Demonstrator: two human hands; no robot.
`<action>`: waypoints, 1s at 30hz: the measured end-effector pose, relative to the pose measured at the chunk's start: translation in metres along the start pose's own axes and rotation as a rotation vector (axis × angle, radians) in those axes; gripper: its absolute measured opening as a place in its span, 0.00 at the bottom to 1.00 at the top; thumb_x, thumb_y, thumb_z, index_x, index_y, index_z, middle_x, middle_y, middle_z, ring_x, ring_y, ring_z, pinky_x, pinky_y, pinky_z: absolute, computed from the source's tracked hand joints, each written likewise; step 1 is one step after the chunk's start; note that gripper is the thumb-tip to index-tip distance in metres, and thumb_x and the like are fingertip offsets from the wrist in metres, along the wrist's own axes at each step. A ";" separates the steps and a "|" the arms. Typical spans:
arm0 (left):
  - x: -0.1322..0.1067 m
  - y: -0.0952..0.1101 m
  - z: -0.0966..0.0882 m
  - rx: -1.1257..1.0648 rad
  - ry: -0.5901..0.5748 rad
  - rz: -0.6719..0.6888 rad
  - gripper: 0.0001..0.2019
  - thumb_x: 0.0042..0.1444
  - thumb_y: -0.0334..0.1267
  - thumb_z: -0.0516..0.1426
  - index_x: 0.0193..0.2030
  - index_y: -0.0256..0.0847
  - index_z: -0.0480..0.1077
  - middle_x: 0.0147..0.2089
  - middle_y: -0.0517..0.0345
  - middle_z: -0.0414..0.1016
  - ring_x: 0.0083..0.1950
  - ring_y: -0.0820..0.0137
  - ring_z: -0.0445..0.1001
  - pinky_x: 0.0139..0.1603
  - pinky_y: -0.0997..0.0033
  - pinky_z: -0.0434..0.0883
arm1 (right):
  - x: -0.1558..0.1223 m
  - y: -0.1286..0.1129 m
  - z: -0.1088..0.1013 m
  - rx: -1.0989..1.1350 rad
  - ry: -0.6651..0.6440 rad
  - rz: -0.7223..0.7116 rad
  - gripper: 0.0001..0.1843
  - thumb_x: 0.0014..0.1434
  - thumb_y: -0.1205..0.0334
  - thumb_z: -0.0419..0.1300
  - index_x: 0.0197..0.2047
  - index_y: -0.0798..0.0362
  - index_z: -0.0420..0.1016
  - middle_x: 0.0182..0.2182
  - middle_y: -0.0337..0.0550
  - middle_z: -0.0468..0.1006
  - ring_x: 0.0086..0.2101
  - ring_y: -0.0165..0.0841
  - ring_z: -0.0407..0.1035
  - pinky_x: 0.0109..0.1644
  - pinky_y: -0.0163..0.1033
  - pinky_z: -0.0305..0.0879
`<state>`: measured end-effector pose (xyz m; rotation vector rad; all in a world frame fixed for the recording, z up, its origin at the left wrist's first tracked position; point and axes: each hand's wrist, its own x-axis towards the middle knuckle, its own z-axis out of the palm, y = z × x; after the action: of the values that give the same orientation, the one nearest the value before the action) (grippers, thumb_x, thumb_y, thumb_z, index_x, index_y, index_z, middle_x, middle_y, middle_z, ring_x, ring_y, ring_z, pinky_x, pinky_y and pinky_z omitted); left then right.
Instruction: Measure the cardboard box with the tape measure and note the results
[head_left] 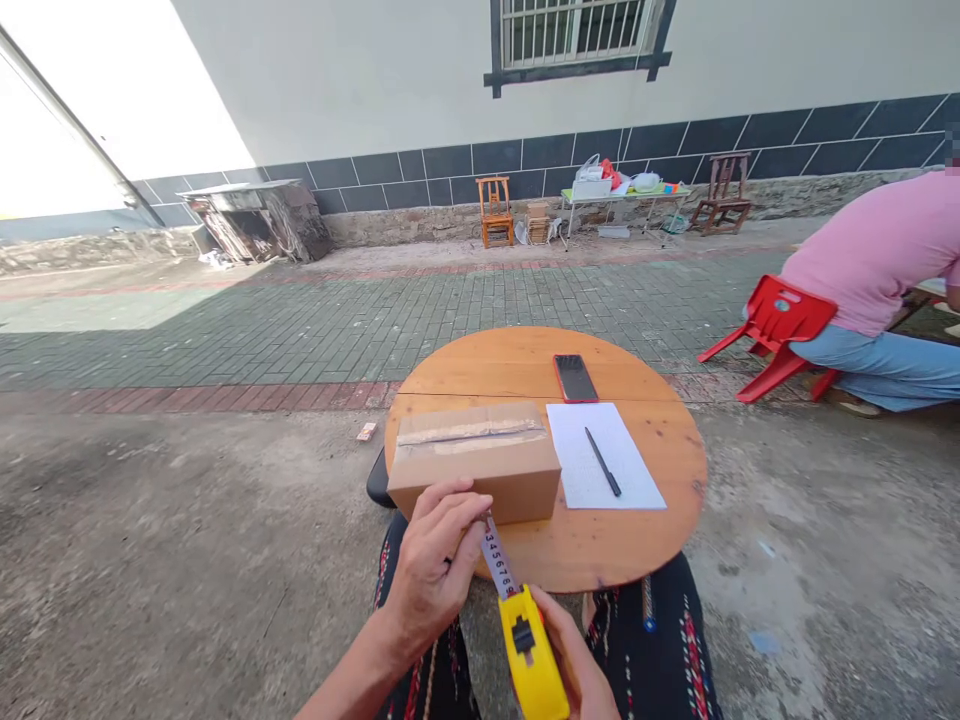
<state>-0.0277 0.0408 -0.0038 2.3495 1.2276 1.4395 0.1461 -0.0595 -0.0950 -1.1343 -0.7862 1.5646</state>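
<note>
My right hand (574,655) grips a yellow tape measure (531,655) over my lap, just off the table's near edge. A short length of white blade (498,560) runs out of it toward the box. My left hand (442,550) pinches the blade's free end between thumb and fingers, close to the front face of a taped cardboard box (480,480). Whether the fingers touch the box I cannot tell. The box lies on the left part of a round wooden table (660,440). Right of it is a sheet of white paper (577,470) with a black pen (603,462) on it.
A phone (575,379) with a red edge lies behind the paper. At right, a person in a pink shirt (877,250) sits on a red plastic chair (791,310). By the far wall stand a wooden chair (495,215) and a folding table (585,198) with bags.
</note>
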 end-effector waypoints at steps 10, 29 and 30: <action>0.138 -0.078 0.017 -0.127 -0.161 -0.470 0.14 0.58 0.39 0.55 0.46 0.41 0.79 0.47 0.53 0.80 0.52 0.63 0.74 0.54 0.64 0.71 | 0.111 -0.104 0.046 -0.137 -0.077 -0.218 0.38 0.47 0.48 0.70 0.59 0.53 0.70 0.45 0.47 0.79 0.41 0.39 0.73 0.46 0.42 0.71; 0.231 -0.212 0.065 -0.228 -0.302 -0.609 0.17 0.47 0.42 0.57 0.40 0.37 0.80 0.37 0.55 0.81 0.41 0.66 0.75 0.45 0.69 0.69 | 0.140 -0.089 0.105 0.173 0.085 0.041 0.36 0.45 0.39 0.71 0.51 0.51 0.71 0.38 0.43 0.72 0.40 0.39 0.71 0.18 0.30 0.68; 0.230 -0.214 0.069 -0.232 -0.318 -0.602 0.16 0.48 0.42 0.57 0.40 0.37 0.80 0.38 0.56 0.81 0.41 0.67 0.75 0.45 0.69 0.69 | 0.137 -0.086 0.105 0.190 0.096 0.046 0.38 0.43 0.38 0.72 0.51 0.51 0.71 0.37 0.42 0.72 0.39 0.38 0.71 0.18 0.30 0.68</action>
<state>-0.0458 0.3614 0.0146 1.7480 1.4134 0.9132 0.0699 0.1012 -0.0204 -1.0859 -0.5394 1.5750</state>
